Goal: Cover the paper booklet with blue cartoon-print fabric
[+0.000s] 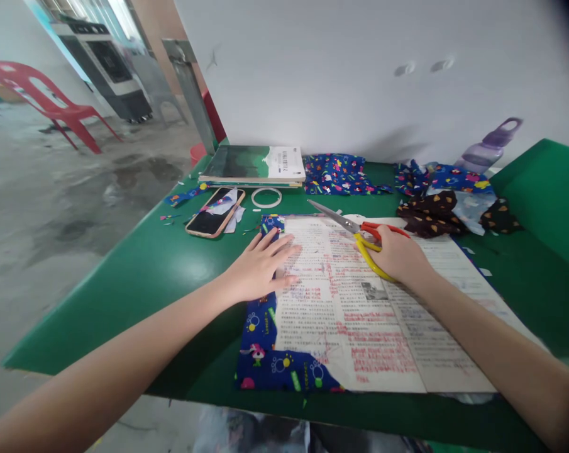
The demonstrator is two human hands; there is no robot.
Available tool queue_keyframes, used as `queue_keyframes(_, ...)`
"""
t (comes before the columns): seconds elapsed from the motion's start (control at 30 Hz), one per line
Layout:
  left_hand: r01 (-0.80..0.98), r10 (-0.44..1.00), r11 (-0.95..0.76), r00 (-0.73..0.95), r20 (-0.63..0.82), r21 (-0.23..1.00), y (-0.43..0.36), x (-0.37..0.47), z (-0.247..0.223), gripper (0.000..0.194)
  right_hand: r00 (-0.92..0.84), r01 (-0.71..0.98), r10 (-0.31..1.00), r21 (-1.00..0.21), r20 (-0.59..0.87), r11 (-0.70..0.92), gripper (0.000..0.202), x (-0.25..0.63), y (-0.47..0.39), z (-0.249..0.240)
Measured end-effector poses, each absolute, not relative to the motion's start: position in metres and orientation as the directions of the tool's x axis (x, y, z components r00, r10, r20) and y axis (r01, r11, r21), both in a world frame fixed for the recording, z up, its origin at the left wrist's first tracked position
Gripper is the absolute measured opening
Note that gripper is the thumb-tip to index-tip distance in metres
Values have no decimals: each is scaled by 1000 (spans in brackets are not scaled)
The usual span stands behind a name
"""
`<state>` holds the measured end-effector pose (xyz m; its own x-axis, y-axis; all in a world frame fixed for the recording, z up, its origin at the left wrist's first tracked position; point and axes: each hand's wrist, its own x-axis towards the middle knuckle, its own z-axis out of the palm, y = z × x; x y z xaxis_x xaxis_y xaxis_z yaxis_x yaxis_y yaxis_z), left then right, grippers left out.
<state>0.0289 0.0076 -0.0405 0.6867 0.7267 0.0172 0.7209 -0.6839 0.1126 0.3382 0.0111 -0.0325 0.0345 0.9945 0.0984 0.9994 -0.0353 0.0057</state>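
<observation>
A printed paper sheet (307, 314) covered in red handwriting lies on the green table, with blue patterned fabric (284, 371) folded over its left and lower left edges. My left hand (265, 264) rests flat, fingers spread, on the sheet's left edge and the fabric. In my right hand (400, 255) are scissors (334, 216) with red and yellow handles, held above the upper part of the sheet. Their blades point up and left and look closed or nearly so. My right wrist and forearm cover part of the sheet.
Behind lie a phone (215, 212), a tape roll (266, 197), stacked books (251, 165) and blue fabric (336, 173). Dark fabric scraps (428, 214) and a purple bottle (486, 151) are at the back right. A red chair (58, 104) stands on the floor.
</observation>
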Motion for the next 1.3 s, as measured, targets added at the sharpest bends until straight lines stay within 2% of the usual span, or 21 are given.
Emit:
queue_keyframes(0.3, 718, 724, -686, 689, 16, 121, 44, 26, -46, 65, 44, 999, 985, -37, 167, -38, 56, 337, 47, -37)
queue_keyframes(0.53, 699, 710, -702, 701, 61, 138, 44, 23, -45, 61, 129, 972, 953, -227, 275, -66, 53, 340, 46, -41)
queue_keyframes(0.7, 687, 702, -710, 706, 90, 151, 43, 23, -42, 58, 245, 925, 925, -354, 289, -135, 45, 343, 44, -40)
queue_keyframes(0.8, 677, 693, -720, 714, 104, 151, 42, 23, -42, 57, 246, 912, 923, -392, 297, -117, 45, 343, 43, -39)
queue_keyframes(0.97, 659, 681, -732, 713, 168, 172, 42, 24, -44, 53, 181, 933, 916, -357, 358, -45, 44, 341, 41, -38)
queue_keyframes(1.13, 742, 768, -626, 531, 358, 241, 54, 28, -39, 42, 155, 947, 926, -319, 344, -40, 46, 342, 41, -40)
queue_keyframes(1.2, 770, 806, -578, 488, 335, 268, 60, 30, -39, 46, 133, 967, 944, -249, 302, -57, 49, 344, 43, -41)
queue_keyframes(1.3, 794, 832, -555, 524, 184, 249, 64, 33, -42, 57, 84, 989, 968, -137, 236, -53, 53, 345, 43, -41)
